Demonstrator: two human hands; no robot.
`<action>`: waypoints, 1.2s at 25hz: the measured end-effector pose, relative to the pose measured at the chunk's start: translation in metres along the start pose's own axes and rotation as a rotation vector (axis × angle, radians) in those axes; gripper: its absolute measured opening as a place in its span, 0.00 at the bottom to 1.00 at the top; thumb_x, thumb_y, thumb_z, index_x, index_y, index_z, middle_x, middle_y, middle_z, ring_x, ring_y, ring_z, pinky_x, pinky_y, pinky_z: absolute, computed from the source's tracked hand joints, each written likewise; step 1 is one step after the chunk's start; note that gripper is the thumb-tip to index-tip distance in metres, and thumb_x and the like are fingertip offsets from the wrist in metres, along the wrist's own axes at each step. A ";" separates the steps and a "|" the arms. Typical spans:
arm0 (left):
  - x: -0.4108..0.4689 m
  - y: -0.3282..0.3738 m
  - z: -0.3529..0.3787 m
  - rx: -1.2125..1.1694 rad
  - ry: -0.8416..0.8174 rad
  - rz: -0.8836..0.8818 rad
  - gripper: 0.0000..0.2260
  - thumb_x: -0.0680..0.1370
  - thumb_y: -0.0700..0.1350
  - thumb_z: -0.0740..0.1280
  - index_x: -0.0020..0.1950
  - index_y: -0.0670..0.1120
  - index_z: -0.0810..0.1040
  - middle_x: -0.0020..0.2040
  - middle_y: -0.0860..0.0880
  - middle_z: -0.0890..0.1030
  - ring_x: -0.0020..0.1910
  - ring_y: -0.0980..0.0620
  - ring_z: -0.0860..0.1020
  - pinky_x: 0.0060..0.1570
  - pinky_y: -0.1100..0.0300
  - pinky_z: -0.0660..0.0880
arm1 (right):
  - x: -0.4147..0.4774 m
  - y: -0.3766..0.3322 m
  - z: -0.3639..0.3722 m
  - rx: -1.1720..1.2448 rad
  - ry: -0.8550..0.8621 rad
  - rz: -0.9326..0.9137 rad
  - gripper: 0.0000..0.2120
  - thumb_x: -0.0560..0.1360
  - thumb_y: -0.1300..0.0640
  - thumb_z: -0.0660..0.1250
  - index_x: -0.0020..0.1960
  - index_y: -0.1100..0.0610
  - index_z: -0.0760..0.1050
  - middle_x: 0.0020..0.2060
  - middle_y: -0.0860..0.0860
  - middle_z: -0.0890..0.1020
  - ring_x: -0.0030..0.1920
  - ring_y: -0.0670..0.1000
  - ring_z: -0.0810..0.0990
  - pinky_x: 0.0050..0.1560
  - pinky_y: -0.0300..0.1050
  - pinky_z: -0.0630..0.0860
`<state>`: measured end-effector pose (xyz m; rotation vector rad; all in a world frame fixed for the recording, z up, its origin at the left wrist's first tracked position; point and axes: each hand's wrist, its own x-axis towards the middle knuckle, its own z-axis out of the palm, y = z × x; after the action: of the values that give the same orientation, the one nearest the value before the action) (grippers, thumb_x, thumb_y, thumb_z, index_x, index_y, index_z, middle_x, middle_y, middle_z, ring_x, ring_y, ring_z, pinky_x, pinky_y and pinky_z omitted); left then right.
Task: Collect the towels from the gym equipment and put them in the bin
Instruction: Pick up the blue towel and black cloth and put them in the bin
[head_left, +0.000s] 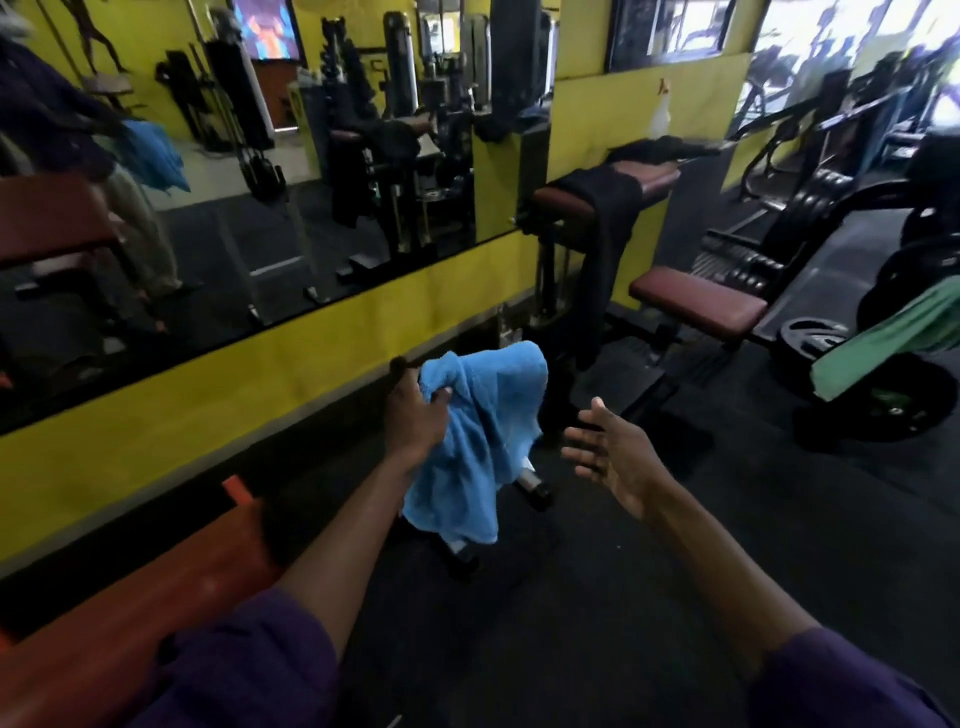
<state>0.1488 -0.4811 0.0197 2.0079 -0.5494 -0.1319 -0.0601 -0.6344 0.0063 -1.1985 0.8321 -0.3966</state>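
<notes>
One view only. The wide-angle camera sits at head height and faces forward and down at the floor (597, 623). The mirror (234, 234) crosses the upper left at an angle; the floor below it lies near, the bench (696, 301) right of it farther off.

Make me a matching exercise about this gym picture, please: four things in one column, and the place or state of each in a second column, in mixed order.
Column 1
1. blue towel
2. black cloth
3. green towel
4. right hand

Column 2
A. draped over the maroon bench pad
B. open, holding nothing
C. gripped by the left hand
D. hanging in front of the weight plate at the right edge

Pairs: 1-C, 2-A, 3-D, 4-B
</notes>
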 end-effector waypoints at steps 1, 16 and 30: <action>0.008 0.012 0.022 -0.015 -0.017 -0.039 0.14 0.79 0.45 0.69 0.63 0.41 0.75 0.60 0.42 0.81 0.58 0.42 0.80 0.58 0.48 0.77 | 0.014 -0.014 -0.021 -0.005 0.000 -0.008 0.27 0.79 0.36 0.59 0.68 0.54 0.72 0.59 0.55 0.82 0.55 0.56 0.84 0.49 0.50 0.79; 0.238 0.070 0.243 -0.210 0.039 -0.236 0.10 0.78 0.48 0.71 0.54 0.46 0.74 0.54 0.45 0.81 0.52 0.43 0.81 0.52 0.49 0.79 | 0.275 -0.161 -0.149 -0.039 0.085 -0.048 0.25 0.80 0.37 0.58 0.67 0.55 0.72 0.59 0.55 0.82 0.55 0.57 0.83 0.49 0.49 0.77; 0.460 0.108 0.354 -0.317 0.098 -0.261 0.14 0.73 0.51 0.75 0.52 0.45 0.80 0.44 0.50 0.83 0.41 0.50 0.83 0.36 0.57 0.78 | 0.577 -0.268 -0.157 -0.195 0.102 -0.117 0.21 0.75 0.34 0.64 0.56 0.50 0.76 0.49 0.48 0.82 0.43 0.49 0.83 0.37 0.44 0.77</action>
<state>0.4106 -1.0104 0.0046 1.7564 -0.1870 -0.2610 0.2375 -1.2173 0.0312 -1.4217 0.9066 -0.4841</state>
